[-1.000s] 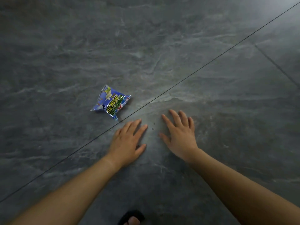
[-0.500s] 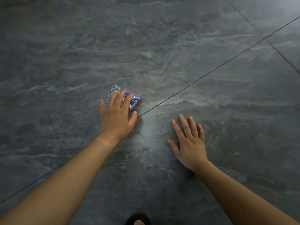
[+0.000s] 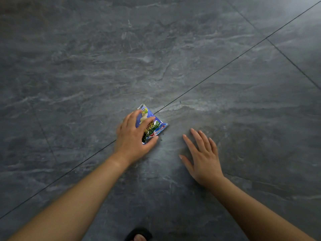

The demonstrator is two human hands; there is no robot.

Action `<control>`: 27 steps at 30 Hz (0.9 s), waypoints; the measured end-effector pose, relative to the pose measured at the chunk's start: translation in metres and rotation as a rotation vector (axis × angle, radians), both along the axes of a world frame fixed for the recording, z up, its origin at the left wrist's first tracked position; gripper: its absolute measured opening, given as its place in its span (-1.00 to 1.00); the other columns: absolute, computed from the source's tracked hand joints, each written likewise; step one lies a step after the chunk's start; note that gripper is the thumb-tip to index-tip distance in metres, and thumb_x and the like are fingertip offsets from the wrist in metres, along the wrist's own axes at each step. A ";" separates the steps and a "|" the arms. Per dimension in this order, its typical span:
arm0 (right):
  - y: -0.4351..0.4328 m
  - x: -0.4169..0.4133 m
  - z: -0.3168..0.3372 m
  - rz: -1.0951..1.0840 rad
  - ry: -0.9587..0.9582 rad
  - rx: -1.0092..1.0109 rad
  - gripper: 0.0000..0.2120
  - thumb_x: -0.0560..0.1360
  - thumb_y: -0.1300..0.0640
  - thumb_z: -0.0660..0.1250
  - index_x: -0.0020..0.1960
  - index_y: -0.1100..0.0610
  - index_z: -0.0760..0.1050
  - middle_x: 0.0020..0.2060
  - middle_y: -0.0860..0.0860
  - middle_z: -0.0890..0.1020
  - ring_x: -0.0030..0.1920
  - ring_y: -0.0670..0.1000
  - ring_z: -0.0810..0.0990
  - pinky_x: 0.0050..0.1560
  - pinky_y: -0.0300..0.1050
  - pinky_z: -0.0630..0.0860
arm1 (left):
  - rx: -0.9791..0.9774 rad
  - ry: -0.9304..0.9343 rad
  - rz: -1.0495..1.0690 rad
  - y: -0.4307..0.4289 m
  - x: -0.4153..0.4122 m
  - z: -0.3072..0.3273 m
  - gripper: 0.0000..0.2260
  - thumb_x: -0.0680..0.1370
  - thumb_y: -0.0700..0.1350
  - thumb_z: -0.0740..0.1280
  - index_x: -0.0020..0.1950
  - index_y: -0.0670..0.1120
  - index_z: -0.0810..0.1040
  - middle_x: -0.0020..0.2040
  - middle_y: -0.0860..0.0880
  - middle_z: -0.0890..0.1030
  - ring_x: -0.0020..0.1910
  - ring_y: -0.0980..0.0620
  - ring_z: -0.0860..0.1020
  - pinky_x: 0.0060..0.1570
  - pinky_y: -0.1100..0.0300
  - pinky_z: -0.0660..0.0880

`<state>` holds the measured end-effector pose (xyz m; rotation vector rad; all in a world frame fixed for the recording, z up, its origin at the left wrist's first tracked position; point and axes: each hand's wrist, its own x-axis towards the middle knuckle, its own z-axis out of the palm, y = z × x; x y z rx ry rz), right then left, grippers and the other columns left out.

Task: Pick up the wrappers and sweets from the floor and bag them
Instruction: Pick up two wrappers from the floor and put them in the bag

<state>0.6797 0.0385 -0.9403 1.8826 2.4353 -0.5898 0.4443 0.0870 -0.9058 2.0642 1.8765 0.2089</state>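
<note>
Just left of the middle of the frame, the left hand (image 3: 132,140) closes over a small blue sweet wrapper (image 3: 153,127) that lies on the dark grey, marbled floor (image 3: 156,58). Its fingers (image 3: 147,121) bend across the top of the packet and the thumb (image 3: 153,140) presses in against the lower edge, so the wrapper sits pinched between them. The hand is only partly closed, with the packet filling the gap. The wrapper's upper corner and its right edge stick out past the fingers, showing green and yellow lettering and a pale figure on the blue foil. Whether the packet has left the floor or still touches it cannot be told from this view. A thin dark tile joint (image 3: 225,66) runs diagonally from the lower left to the upper right of the frame and passes right under the wrapper and the left hand. To the right, a little lower in the frame and apart from the wrapper, the right hand (image 3: 203,159) lies flat on the floor with its fingers straight and slightly spread, holding nothing. Both bare forearms reach in from the bottom corners. At the bottom edge, between the arms, a toe in a black sandal (image 3: 138,234) shows.
</note>
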 end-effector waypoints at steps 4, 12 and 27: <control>-0.018 0.024 0.004 -0.058 0.005 -0.032 -0.42 0.45 -0.22 0.08 0.41 -0.02 0.23 0.43 0.03 0.23 0.43 0.08 0.13 0.36 0.04 0.06 | -0.055 0.075 0.076 0.001 0.011 -0.004 -0.43 0.34 0.32 0.14 0.31 0.17 0.35 0.42 -0.10 0.28 0.32 -0.15 0.30 0.17 -0.12 0.33; -0.008 0.039 0.052 -0.065 0.006 -0.218 -0.43 0.45 -0.19 0.12 0.37 0.07 0.31 0.41 0.12 0.33 0.38 0.22 0.31 0.22 0.22 0.40 | -0.207 0.032 0.041 -0.003 0.039 0.043 -0.54 0.36 0.32 0.13 0.19 0.20 0.44 0.39 -0.11 0.33 0.30 -0.19 0.34 0.16 -0.15 0.41; -0.076 0.119 0.664 -0.538 0.260 -0.114 -0.42 0.52 -0.14 0.16 0.41 0.19 0.22 0.42 0.17 0.24 0.45 0.17 0.14 0.40 0.13 0.21 | -0.329 -0.129 -0.203 -0.036 0.148 0.645 -0.65 0.41 0.22 0.26 0.16 0.18 0.44 0.20 -0.01 0.45 0.17 -0.12 0.42 0.13 -0.07 0.43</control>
